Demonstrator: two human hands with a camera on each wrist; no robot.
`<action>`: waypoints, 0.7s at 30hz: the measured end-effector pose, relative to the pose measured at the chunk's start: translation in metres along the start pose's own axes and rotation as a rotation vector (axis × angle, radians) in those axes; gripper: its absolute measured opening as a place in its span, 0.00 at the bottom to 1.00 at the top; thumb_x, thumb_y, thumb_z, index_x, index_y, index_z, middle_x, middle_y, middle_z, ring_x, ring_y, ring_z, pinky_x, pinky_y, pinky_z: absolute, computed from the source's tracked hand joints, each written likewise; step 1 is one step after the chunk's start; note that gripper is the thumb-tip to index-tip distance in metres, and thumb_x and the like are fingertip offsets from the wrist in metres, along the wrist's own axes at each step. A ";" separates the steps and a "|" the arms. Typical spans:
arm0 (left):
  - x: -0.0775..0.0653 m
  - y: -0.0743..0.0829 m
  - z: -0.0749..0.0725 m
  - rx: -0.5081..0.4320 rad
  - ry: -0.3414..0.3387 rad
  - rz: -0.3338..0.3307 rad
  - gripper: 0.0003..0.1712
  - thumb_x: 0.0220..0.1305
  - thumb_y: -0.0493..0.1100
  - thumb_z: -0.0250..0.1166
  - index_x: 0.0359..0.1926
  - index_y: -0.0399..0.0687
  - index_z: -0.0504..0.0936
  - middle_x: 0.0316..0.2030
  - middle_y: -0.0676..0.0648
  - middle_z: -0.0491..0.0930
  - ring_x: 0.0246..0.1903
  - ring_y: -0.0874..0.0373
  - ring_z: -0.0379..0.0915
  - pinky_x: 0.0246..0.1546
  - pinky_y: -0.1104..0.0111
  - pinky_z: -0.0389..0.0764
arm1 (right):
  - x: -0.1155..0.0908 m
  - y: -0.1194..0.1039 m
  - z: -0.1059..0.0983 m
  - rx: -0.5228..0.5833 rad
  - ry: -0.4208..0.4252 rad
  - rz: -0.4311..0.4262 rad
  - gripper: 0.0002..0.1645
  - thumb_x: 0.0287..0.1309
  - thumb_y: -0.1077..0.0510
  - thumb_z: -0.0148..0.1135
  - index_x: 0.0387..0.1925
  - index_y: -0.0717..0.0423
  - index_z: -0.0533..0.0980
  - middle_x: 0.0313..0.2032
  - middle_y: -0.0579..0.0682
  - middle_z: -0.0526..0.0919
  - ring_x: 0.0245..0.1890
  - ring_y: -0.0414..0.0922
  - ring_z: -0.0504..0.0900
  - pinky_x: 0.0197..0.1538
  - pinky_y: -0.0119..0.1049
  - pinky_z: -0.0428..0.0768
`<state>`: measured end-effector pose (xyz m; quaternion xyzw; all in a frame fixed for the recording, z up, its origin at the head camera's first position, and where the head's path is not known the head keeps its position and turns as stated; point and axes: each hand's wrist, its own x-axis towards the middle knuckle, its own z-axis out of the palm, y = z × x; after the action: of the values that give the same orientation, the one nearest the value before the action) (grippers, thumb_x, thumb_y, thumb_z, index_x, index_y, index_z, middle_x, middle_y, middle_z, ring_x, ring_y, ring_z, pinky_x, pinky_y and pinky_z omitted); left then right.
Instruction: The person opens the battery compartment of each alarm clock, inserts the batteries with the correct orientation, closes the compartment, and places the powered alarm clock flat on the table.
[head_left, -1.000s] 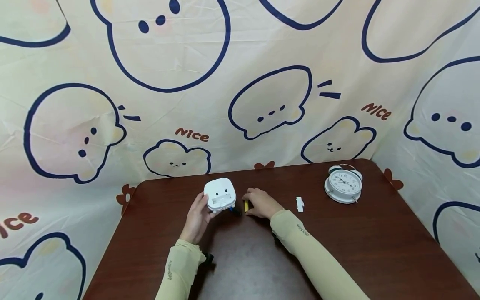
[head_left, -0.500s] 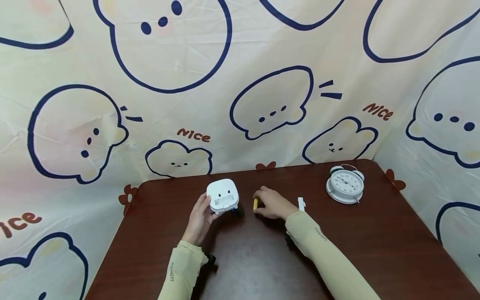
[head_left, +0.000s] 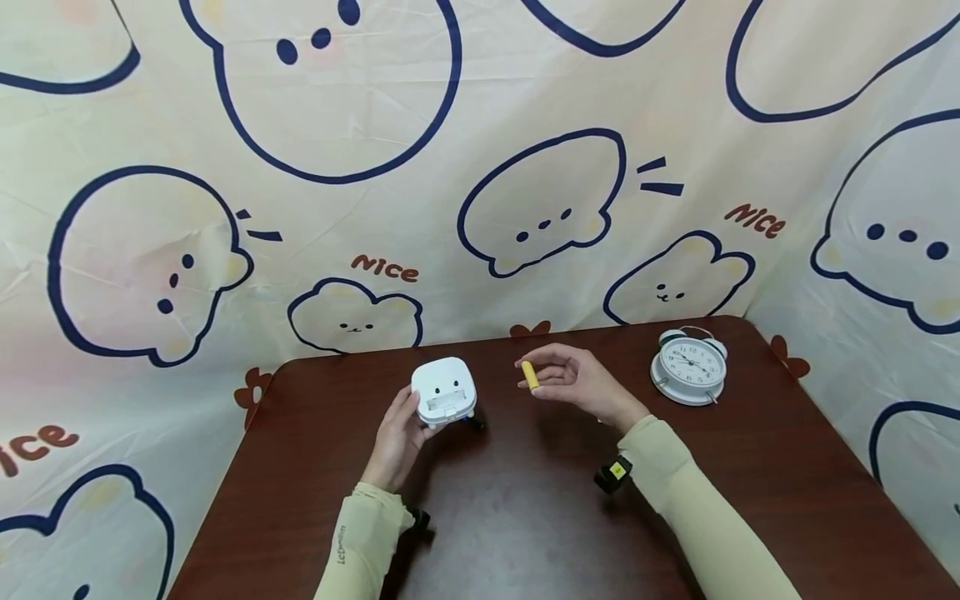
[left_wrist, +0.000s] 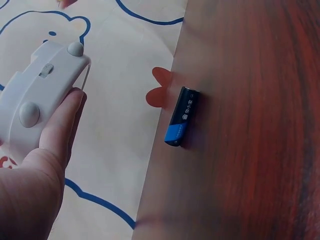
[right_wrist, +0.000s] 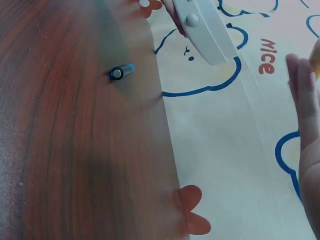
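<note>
My left hand (head_left: 397,442) grips a white rounded-square device (head_left: 442,385) by its left edge, above the table. Its side facing me has two dark dots and a recessed battery slot; round feet show in the left wrist view. To the right, my right hand (head_left: 581,385) pinches a small yellow battery (head_left: 530,375) between thumb and fingertips, raised over the table. A black and blue battery (left_wrist: 182,116) lies on the wood just below and right of the device. The right hand and forearm cover the spot where a small white cover lay.
A white twin-bell alarm clock (head_left: 688,371) sits tilted back at the far right of the dark brown table (head_left: 510,517). Behind the table hangs a cream cloth (head_left: 405,225) printed with cartoon bears. Each wrist wears a small black camera (head_left: 613,475).
The right hand has lifted the yellow battery off the table and moved it up and to the right, now tilted. The left hand and device have stayed nearly still.
</note>
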<state>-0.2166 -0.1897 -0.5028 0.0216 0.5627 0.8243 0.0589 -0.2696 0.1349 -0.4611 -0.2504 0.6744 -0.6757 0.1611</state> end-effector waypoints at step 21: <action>-0.002 0.000 0.001 -0.003 -0.009 0.006 0.29 0.85 0.50 0.44 0.76 0.38 0.56 0.58 0.47 0.78 0.52 0.58 0.81 0.52 0.64 0.85 | -0.007 0.001 -0.003 0.040 0.167 -0.068 0.41 0.59 0.66 0.74 0.73 0.59 0.69 0.51 0.56 0.89 0.52 0.53 0.89 0.53 0.38 0.86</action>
<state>-0.2146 -0.1884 -0.5026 0.0271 0.5609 0.8253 0.0591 -0.2659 0.1416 -0.4631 -0.2125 0.6631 -0.7125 0.0864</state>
